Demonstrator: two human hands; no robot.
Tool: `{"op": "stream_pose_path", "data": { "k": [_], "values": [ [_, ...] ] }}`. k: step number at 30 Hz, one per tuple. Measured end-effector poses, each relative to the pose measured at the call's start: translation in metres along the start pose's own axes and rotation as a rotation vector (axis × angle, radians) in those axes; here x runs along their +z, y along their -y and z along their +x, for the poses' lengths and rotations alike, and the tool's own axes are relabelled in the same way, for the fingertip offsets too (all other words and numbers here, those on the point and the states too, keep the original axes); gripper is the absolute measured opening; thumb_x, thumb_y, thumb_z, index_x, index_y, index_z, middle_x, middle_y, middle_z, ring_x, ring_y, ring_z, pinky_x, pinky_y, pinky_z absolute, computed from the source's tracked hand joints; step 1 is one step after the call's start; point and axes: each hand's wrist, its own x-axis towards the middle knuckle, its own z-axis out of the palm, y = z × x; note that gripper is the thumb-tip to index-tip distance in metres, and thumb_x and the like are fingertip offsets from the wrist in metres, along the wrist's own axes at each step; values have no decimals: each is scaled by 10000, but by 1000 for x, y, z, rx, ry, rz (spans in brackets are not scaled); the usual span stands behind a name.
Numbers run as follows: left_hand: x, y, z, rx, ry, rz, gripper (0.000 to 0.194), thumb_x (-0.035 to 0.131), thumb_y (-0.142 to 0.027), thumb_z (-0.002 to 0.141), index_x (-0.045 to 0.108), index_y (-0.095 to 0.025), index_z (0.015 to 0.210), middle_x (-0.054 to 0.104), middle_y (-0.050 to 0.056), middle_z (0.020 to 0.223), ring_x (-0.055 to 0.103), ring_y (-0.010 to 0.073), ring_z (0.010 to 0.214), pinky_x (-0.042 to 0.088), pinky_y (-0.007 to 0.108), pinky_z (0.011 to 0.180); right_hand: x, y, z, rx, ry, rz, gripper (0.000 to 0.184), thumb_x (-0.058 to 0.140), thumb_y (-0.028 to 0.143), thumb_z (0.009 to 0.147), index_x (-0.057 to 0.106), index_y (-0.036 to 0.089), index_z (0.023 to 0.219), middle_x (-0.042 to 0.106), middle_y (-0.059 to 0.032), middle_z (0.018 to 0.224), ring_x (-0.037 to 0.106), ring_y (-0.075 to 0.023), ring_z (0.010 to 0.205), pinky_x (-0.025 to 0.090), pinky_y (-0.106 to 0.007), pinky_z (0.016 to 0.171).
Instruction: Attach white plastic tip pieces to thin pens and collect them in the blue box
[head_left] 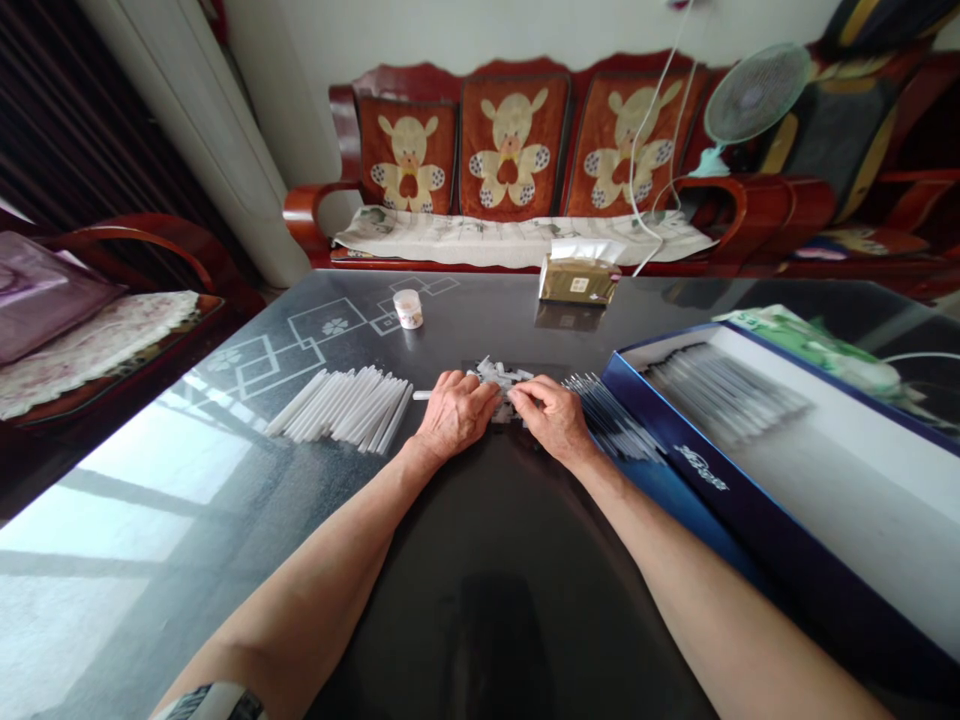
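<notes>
Near mid-frame, the left hand (459, 410) is clasped round a white tube (421, 395); the right hand (553, 412) is beside it — its grip I cannot tell — with small whitish pieces (491, 371) between them.

PLACE: home living room | SIGNS: wooden sofa (307, 215), bear-patterned cushions (508, 140), electric fan (757, 95), tissue pack (579, 284)
</notes>
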Motion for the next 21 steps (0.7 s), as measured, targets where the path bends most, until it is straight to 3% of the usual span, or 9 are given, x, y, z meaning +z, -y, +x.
{"op": "stream_pose_path", "data": {
  "k": [6,10,16,21],
  "values": [
    [0,0,0,0,15,7,389,334,-431,983,664,-227,1015,583,49,747,488,193,752,341,338,747,2,-5,-1,4,37,67,95,585,237,826,658,224,885,660,-35,870,628,-168,771,513,-285,694],
    [2,1,0,0,8,-2,389,332,-422,984,667,-223,1000,587,50,755,487,196,753,342,344,752,1,-2,-2,-6,14,10,217,641,228,761,622,213,977,635,-57,961,624,-185,825,520,-305,734],
    [2,1,-1,15,14,9,380,341,-423,982,664,-225,1006,584,48,752,491,195,755,343,338,755,0,-2,-1,-77,39,-93,156,527,283,895,667,224,862,650,-65,883,628,-201,863,500,-336,822],
    [3,2,-1,23,9,13,387,338,-428,983,666,-224,1007,584,47,749,493,194,757,341,334,752,1,-6,0,-86,35,-11,87,580,236,857,662,213,872,651,-54,897,632,-190,877,508,-316,809]
  ]
}}
